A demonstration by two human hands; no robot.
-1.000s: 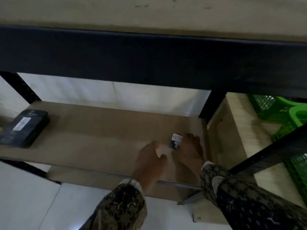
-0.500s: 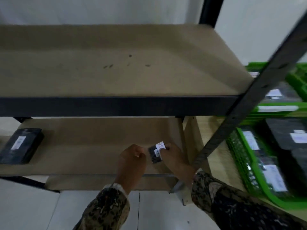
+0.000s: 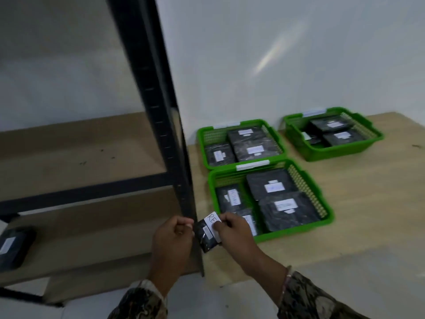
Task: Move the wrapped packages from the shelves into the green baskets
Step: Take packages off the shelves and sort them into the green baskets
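Note:
A small black wrapped package [image 3: 205, 236] with a white handwritten label is held between my left hand [image 3: 173, 238] and my right hand [image 3: 232, 231], just in front of the shelf's black corner post [image 3: 161, 116]. Right behind it lies the nearest green basket [image 3: 326, 217], which holds several black labelled packages. Two more green baskets [image 3: 202, 139] [image 3: 377, 137] sit farther back, each with packages inside. One more black wrapped package [image 3: 13, 247] lies at the left end of the lower shelf [image 3: 92, 226].
The baskets rest on a low light-wood platform [image 3: 368, 192] against a white wall. The upper wooden shelf board [image 3: 69, 153] carries nothing I can see. Pale floor [image 3: 345, 268] lies in front of the platform.
Both hands have lifted the small package off the lower shelf and carried it right, past the corner post. My view has swung up and right, bringing the three baskets into sight.

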